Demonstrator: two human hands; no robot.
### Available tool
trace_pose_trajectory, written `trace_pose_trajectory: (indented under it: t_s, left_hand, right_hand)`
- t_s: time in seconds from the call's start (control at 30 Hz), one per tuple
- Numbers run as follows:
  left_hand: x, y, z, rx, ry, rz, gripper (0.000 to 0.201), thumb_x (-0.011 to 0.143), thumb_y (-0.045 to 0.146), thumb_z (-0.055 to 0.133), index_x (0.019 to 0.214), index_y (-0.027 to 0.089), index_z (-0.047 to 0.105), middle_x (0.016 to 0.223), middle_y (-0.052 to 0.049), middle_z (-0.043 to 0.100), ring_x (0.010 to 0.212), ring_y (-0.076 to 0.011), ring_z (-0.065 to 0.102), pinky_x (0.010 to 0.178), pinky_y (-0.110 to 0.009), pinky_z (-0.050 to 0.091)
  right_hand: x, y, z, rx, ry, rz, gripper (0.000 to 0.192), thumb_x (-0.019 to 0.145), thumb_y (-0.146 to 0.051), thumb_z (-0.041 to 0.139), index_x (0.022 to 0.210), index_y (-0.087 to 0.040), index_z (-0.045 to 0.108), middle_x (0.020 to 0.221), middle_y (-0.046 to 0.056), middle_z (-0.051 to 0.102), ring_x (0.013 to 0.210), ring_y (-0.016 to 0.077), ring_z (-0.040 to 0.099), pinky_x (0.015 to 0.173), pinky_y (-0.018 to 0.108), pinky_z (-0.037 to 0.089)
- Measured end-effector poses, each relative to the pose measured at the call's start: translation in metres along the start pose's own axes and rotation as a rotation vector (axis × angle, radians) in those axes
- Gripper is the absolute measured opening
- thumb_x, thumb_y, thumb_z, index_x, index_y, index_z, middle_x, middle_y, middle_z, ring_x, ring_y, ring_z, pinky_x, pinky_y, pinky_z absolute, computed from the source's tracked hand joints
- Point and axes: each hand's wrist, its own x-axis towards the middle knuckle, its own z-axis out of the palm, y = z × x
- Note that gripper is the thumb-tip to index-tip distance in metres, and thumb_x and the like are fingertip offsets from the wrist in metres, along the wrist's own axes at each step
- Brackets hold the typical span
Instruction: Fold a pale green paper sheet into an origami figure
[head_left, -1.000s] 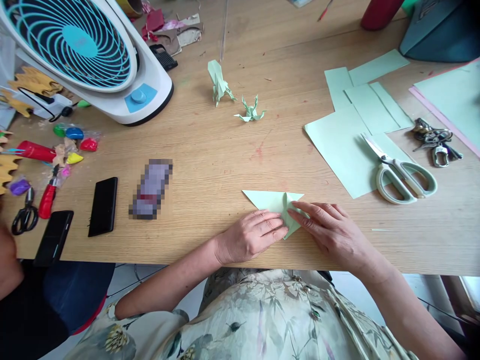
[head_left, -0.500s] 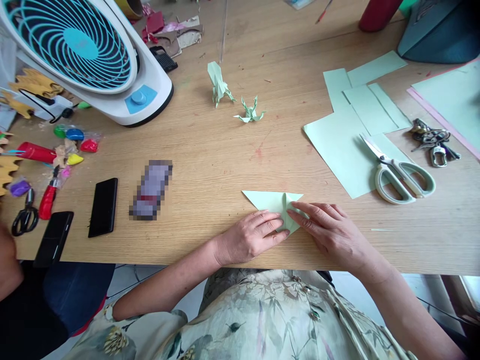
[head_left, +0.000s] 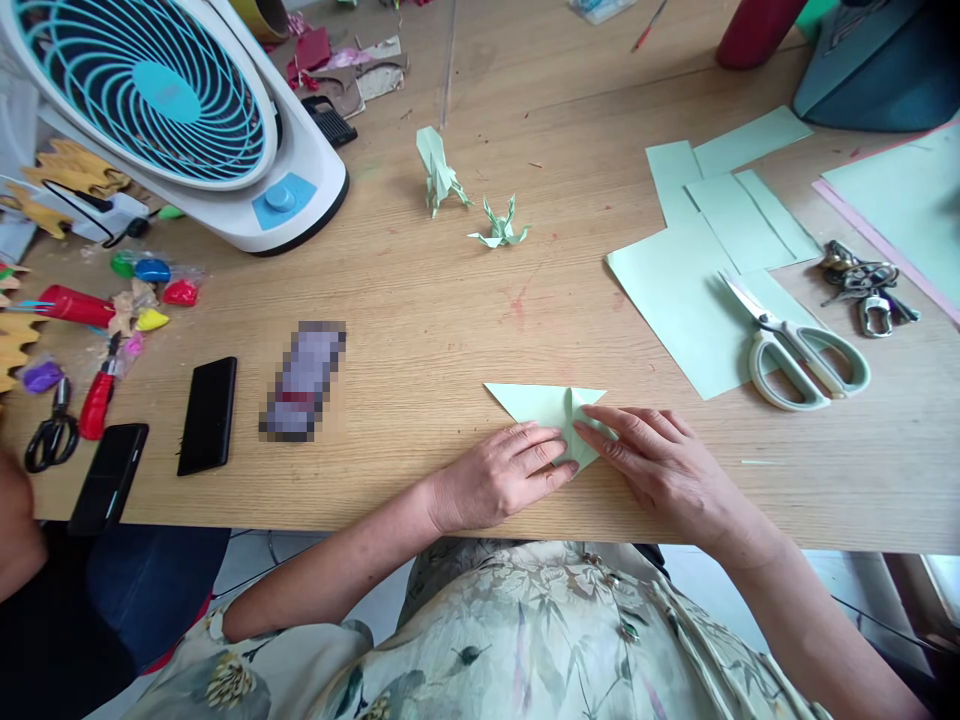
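Note:
A folded sheet of pale green paper (head_left: 536, 403) lies near the front edge of the desk, with a pointed corner to the left and a raised crease down its middle. My left hand (head_left: 502, 474) rests over its lower left part, fingers stretched out flat and pressing it down. At the crease and right flap, my right hand (head_left: 664, 462) has its index and middle fingertips closed on the paper; its thumb is hidden beneath. Farther back stand two folded green paper figures, a taller one (head_left: 439, 172) and a smaller one with pointed tips (head_left: 501, 225).
Scissors (head_left: 806, 355) lie on green paper sheets (head_left: 660, 290) at the right, beside a bunch of keys (head_left: 862, 280). A fan (head_left: 300, 190) stands back left. Black phones (head_left: 207, 415) and a blurred-out rectangle (head_left: 304, 380) lie left. Another person's arm (head_left: 16, 520) shows at the left edge.
Both hands and the folded paper hold the same position. The view has shifted only very slightly.

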Motion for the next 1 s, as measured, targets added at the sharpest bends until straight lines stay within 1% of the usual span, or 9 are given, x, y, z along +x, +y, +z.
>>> trace_pose_trajectory:
  t_s: [0.2, 0.43, 0.5, 0.63, 0.8, 1.0]
  left_hand:
    - [0.000, 0.000, -0.002, -0.011, -0.022, 0.008, 0.027, 0.098, 0.014, 0.055, 0.122, 0.013, 0.066, 0.120, -0.011, 0.068, 0.125, -0.0252, 0.057, 0.108, -0.041, 0.050]
    - [0.000, -0.001, -0.004, 0.074, -0.075, 0.064, 0.032, 0.101, 0.013, 0.046, 0.126, 0.015, 0.065, 0.139, -0.010, 0.061, 0.129, -0.0244, 0.054, 0.108, -0.044, 0.049]
    - [0.000, -0.001, -0.004, 0.082, -0.091, 0.077, 0.032, 0.101, 0.014, 0.045, 0.125, 0.014, 0.065, 0.140, -0.009, 0.061, 0.128, -0.0247, 0.054, 0.108, -0.044, 0.049]
    - [0.001, -0.001, -0.004, 0.074, -0.087, 0.076, 0.029, 0.100, 0.015, 0.048, 0.122, 0.013, 0.067, 0.137, -0.006, 0.064, 0.125, -0.0256, 0.056, 0.106, -0.043, 0.049]
    - [0.000, -0.002, -0.003, 0.069, -0.089, 0.064, 0.031, 0.101, 0.015, 0.045, 0.123, 0.014, 0.067, 0.139, -0.008, 0.062, 0.127, -0.0247, 0.055, 0.106, -0.043, 0.048]
    - [-0.001, -0.003, -0.003, 0.054, -0.096, 0.060, 0.033, 0.101, 0.015, 0.042, 0.125, 0.014, 0.065, 0.139, -0.007, 0.062, 0.127, -0.0251, 0.054, 0.107, -0.043, 0.047]
  right_hand:
    - [-0.001, 0.001, 0.002, 0.003, 0.001, 0.007, 0.061, 0.100, -0.011, 0.045, 0.158, -0.021, 0.028, 0.144, 0.015, 0.055, 0.116, 0.0295, 0.055, 0.089, 0.044, 0.044]
    - [-0.002, 0.002, 0.003, 0.005, -0.002, 0.011, 0.060, 0.099, -0.009, 0.045, 0.156, -0.021, 0.033, 0.145, 0.014, 0.054, 0.114, 0.0283, 0.055, 0.088, 0.042, 0.043]
    - [-0.002, 0.002, 0.003, 0.011, -0.016, 0.018, 0.059, 0.099, -0.010, 0.045, 0.156, -0.022, 0.033, 0.146, 0.013, 0.053, 0.114, 0.0276, 0.055, 0.088, 0.041, 0.043]
    - [0.000, 0.001, 0.002, 0.027, -0.041, 0.051, 0.061, 0.098, -0.007, 0.044, 0.155, -0.022, 0.033, 0.146, 0.010, 0.054, 0.111, 0.0259, 0.054, 0.087, 0.040, 0.043]
    - [0.006, -0.002, -0.005, 0.072, -0.034, 0.082, 0.059, 0.096, -0.009, 0.046, 0.153, -0.020, 0.036, 0.141, 0.012, 0.057, 0.111, 0.0277, 0.054, 0.085, 0.041, 0.044]
    - [0.015, -0.009, -0.020, 0.139, -0.069, 0.143, 0.054, 0.097, -0.013, 0.045, 0.151, -0.023, 0.041, 0.135, 0.013, 0.058, 0.110, 0.0272, 0.056, 0.087, 0.044, 0.049]
